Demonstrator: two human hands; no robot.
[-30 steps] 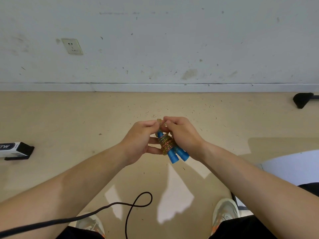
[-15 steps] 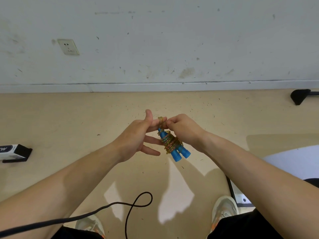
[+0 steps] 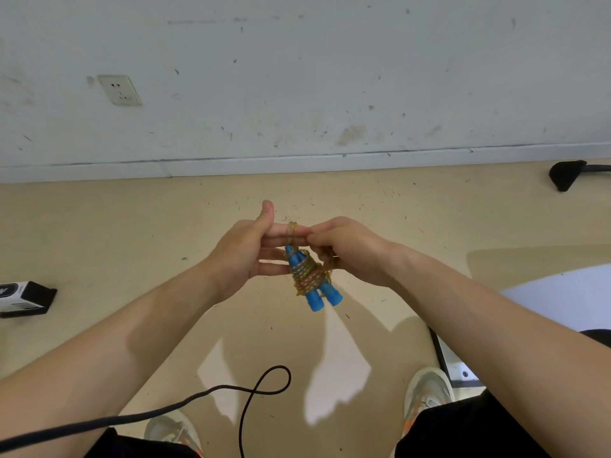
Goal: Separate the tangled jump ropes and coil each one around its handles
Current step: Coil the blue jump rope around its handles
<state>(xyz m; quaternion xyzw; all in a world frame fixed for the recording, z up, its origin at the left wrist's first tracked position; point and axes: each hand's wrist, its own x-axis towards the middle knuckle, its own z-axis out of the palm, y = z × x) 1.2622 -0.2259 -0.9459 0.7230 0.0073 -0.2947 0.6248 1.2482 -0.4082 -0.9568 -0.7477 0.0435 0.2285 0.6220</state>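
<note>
Left grip fingers straight, thumb up, loop around the index finger; right grip pinches the coiled jump rope, blue handles hanging down.

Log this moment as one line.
stage: coiling | jump rope: wound round blue handles | left hand: loop over straight finger | right hand: pinches rope

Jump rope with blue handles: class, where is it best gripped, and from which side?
Best grip: the two bare blue handle ends below the coil, coming from underneath. They lie side by side, free of rope, while the left hand and right hand crowd the top.
</note>
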